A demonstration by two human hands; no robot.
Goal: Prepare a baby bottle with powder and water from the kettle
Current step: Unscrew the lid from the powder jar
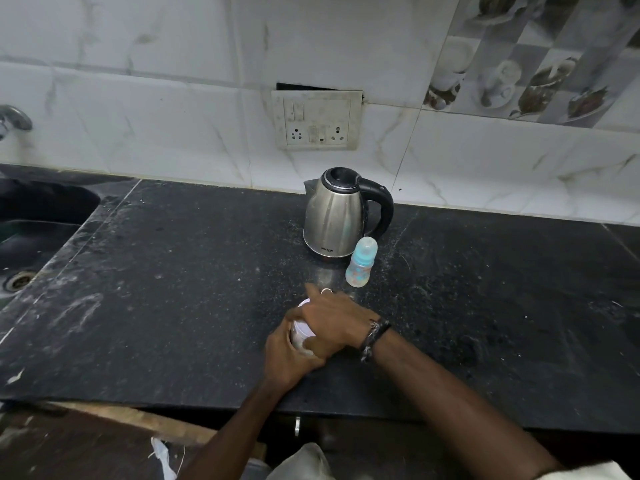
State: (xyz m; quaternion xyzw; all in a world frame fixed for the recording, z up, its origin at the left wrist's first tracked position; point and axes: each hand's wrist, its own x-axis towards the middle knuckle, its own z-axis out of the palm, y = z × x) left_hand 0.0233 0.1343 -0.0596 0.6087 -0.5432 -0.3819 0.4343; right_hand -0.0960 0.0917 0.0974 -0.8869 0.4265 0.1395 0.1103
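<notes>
Nearest the camera, two bare forearms are reaching in over the front edge of the black stone counter. Using the kettle as the anchor: both hands are working just in front of it, toward the counter's near edge, on a small white jar. The left hand is wrapping its fingers around the jar's body from the left and gripping it. The right hand is lying over the jar's top, fingers curling down around the lid area, index finger sticking out toward the kettle; there's a ring on one finger and a dark braided wristband on that wrist. Can't tell if the lid is on tight or loosened, the hand is covering it.

A bit closer to the kettle, the baby bottle is standing upright right at the kettle's front right side, nearly touching its base, clear cap on, blue collar, looking empty.

The steel kettle itself is sitting near the back of the counter, lid closed, black handle pointing right.

Left of the kettle, well apart, a dark sink is showing its drain. Behind the kettle on the marble-tile wall, a switch and socket plate is hanging just above it.
</notes>
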